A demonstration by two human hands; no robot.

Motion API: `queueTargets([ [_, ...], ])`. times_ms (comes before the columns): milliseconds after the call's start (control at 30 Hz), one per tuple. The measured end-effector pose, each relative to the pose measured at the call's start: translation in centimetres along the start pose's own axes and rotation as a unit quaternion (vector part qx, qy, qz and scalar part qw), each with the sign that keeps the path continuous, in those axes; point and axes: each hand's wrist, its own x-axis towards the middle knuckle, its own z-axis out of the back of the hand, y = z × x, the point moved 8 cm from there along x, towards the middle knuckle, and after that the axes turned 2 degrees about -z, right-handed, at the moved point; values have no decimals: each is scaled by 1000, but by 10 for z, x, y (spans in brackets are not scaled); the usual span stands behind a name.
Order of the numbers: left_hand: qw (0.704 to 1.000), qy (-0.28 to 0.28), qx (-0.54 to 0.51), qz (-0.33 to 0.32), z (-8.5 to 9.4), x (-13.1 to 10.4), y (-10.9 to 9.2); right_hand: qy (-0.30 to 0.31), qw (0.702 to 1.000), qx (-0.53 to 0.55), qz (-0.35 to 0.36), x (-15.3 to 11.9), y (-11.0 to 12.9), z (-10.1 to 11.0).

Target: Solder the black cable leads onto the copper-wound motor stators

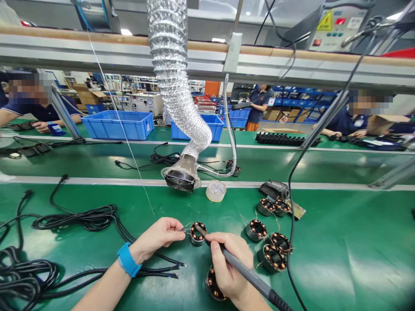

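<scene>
My left hand, with a blue wristband, pinches thin wires between thumb and fingertips. These wires lead toward a small ring-shaped motor stator with copper windings, which stands on the green bench just right of the fingers. My right hand is closed round a grey soldering iron. The iron's tip reaches over the top of that stator; whether it touches a joint I cannot tell. Another stator sits partly hidden behind my right hand. Thin solder wire hangs down from above, its end near my left hand.
More stators stand in a group at right, beside a black iron stand. Coiled black cables cover the left. A fume-extraction fan and a round tin are ahead. The iron's cord crosses at right. Co-workers sit opposite.
</scene>
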Motion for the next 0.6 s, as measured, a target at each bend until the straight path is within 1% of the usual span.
queueTargets([
  [167,999,-8,48,5,-5,3,5,4,1000,4,6,-1,-1,-4],
  [367,999,-6,-38,-16,4,3,1,4,1000,12,-1,-2,-3,-5],
  [467,999,-26,-40,-17,6,5,1,7,1000,14,-1,-2,-2,-5],
  [600,997,-75,5,-11,4,6,2,10,1000,13,8,-3,-2,-6],
])
